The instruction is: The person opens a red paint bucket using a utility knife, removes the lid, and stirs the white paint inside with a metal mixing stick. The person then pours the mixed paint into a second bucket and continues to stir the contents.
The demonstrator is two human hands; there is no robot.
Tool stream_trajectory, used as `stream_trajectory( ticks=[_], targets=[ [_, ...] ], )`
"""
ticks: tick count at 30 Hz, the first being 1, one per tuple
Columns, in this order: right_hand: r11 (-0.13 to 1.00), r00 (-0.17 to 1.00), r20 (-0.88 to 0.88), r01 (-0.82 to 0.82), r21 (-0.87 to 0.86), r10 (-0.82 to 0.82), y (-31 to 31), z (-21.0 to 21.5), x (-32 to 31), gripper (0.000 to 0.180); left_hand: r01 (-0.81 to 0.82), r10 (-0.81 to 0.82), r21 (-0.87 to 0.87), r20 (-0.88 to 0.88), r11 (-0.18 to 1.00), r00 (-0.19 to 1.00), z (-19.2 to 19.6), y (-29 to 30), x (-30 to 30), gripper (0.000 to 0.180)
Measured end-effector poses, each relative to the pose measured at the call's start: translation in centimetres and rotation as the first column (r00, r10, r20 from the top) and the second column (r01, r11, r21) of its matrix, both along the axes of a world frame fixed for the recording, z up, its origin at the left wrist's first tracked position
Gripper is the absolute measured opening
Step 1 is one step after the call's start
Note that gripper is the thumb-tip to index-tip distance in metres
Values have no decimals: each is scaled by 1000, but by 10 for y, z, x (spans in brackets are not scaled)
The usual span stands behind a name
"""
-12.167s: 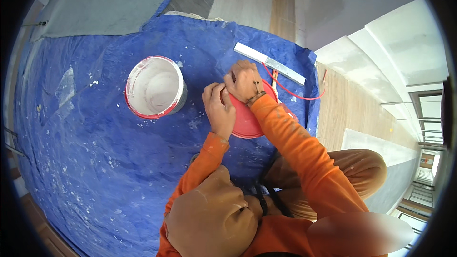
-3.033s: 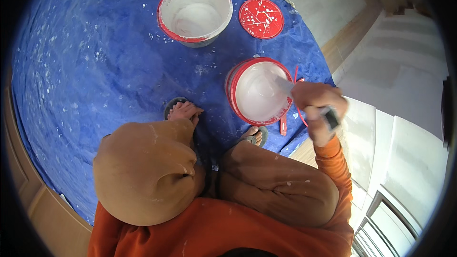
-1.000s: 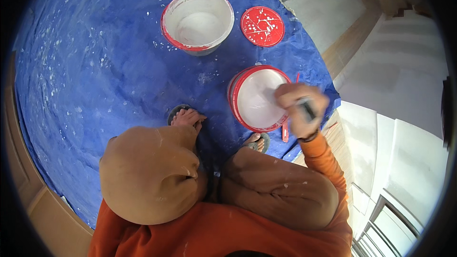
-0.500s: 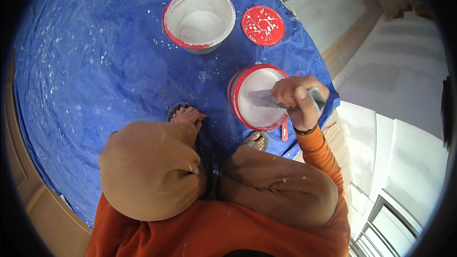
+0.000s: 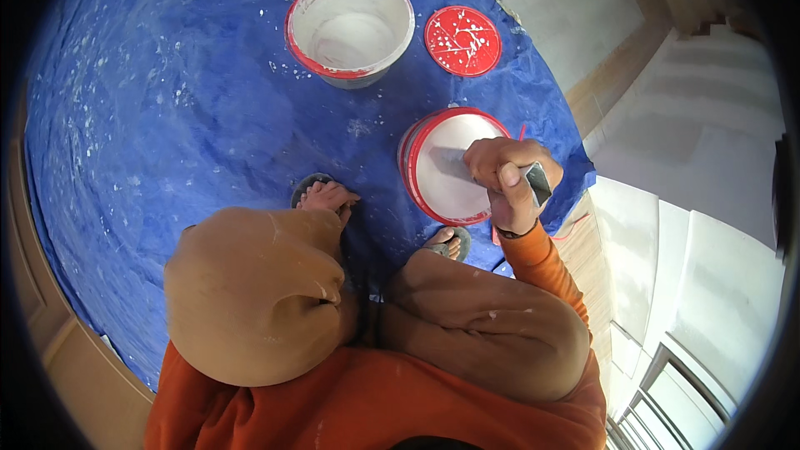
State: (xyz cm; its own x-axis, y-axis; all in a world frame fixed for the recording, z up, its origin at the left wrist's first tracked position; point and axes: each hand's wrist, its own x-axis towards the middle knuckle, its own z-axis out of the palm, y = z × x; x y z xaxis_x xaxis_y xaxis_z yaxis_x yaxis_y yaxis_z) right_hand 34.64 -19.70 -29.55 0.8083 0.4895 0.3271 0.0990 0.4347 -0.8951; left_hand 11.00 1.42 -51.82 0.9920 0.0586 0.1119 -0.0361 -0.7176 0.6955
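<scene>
My right hand (image 5: 515, 179) is closed around a hollow rectangular metal tube (image 5: 537, 187). Its open upper end shows above my thumb, while the lower part reaches into thick white paint or compound (image 5: 454, 154). That white stuff fills a red-rimmed bucket (image 5: 408, 168), partly hidden by my hand. Beside my left foot's dark sandal (image 5: 305, 186), my left hand (image 5: 329, 198) rests low with its fingers stretched out, holding nothing I can see. The left knee hides that forearm.
Farther off stands a larger white-smeared bucket (image 5: 292, 42) with white residue inside. A red lid (image 5: 463, 41) spattered with white lies to its right. Blue sheeting (image 5: 208, 133) covers the floor. Pale panels (image 5: 717, 275) are at the right, and a brown panelled surface (image 5: 83, 367) is at the left.
My right hand has shifted slightly left, and the metal tube has swung from a slant to more upright in the bucket. The left hand stays by the foot.
</scene>
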Motion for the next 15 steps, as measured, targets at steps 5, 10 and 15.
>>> stream_trajectory(
  ticks=[5, 10, 15],
  targets=[
    [906, 944, 330, 128, -404, 14, -17, 7, 10, 17, -1, 1, 4, 24, 1000, 1000, 25, 1, 7, 29],
    [954, 996, 89, 0, -299, 28, -22, 18, 6, 21, -5, 3, 39, 42, 999, 999, 22, 1, 7, 28],
    [922, 963, 256, 169, -349, -80, -35, 15, 12, 22, -29, 31, 42, -61, 999, 998, 23, -3, 3, 29]
  ],
)
